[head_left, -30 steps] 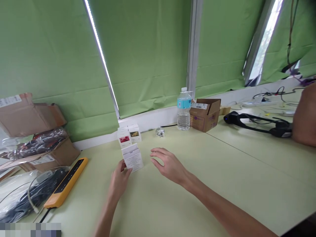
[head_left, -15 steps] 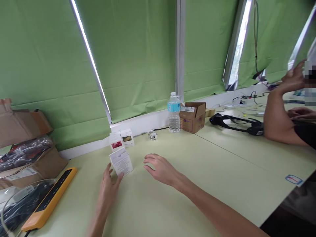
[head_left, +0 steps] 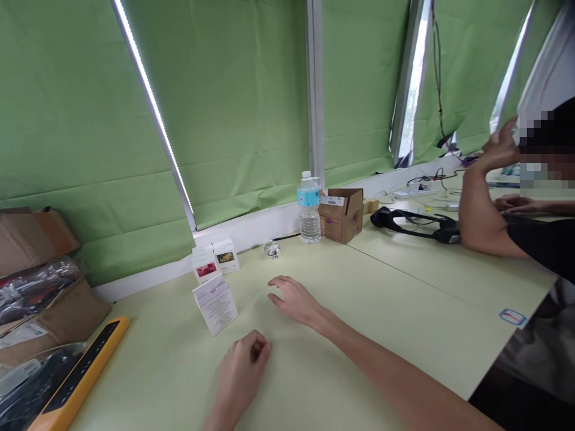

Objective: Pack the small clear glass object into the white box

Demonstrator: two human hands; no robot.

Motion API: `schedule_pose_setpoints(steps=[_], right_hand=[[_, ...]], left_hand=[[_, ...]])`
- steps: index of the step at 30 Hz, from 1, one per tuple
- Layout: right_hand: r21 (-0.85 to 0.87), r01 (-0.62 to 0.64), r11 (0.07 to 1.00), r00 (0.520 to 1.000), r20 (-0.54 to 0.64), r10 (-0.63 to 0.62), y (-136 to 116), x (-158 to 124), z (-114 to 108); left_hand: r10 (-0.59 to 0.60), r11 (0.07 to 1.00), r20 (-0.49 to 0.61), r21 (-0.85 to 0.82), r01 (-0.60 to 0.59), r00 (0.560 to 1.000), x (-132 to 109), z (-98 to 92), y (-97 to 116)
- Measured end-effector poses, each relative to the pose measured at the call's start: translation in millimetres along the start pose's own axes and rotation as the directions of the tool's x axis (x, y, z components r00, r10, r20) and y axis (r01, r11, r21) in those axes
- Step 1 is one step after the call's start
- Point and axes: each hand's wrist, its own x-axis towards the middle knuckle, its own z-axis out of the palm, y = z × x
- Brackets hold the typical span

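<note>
A white box with printed text [head_left: 215, 304] stands upright on the table, leaning slightly. Just in front and to the right of it is my left hand [head_left: 245, 362], apart from the box, its fingers curled into a loose fist with nothing visible inside. My right hand [head_left: 294, 299] hovers to the right of the box, open, thumb and fingers apart, touching nothing I can see. Behind the printed box stand a white box with a red picture [head_left: 206, 269] and another with a yellow picture [head_left: 226, 256]. A small clear, shiny round object [head_left: 272, 250] lies beyond my right hand.
A water bottle [head_left: 309, 215] and an open cardboard box [head_left: 344, 224] stand by the wall. Black glasses-like headgear [head_left: 413, 222] lies near another person's arm [head_left: 480, 209]. At left are a yellow power strip [head_left: 78, 380] and stacked cartons [head_left: 63, 317].
My left hand has left the printed box, moved right and toward me, and its fingers have curled in. The box stays standing. My right hand has barely moved; the view has shifted slightly right.
</note>
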Motion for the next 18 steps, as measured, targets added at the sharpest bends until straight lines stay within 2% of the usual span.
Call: schedule_pose_setpoints(steps=[3, 8, 13, 18], right_hand=[[-0.009, -0.109, 0.994, 0.992, -0.059, 0.108, 28, 18, 6], [0.020, -0.253, 0.967, 0.953, -0.166, 0.253, 66, 50, 15], [0.125, -0.291, 0.948, 0.919, -0.239, 0.314, 86, 89, 27], [0.287, -0.283, 0.915, 0.879, -0.303, 0.367, 96, 132, 46]], left_hand=[[-0.005, 1.000, 0.011, -0.014, 0.005, 1.000, 0, -0.2, 0], [-0.028, 1.000, 0.005, -0.007, 0.028, 1.000, 2, -5.7, -1], [-0.006, 0.999, -0.021, 0.033, 0.007, 1.000, 2, -1.6, -1], [0.005, 0.994, -0.032, 0.107, -0.001, 0.999, 3, 0.2, 0]])
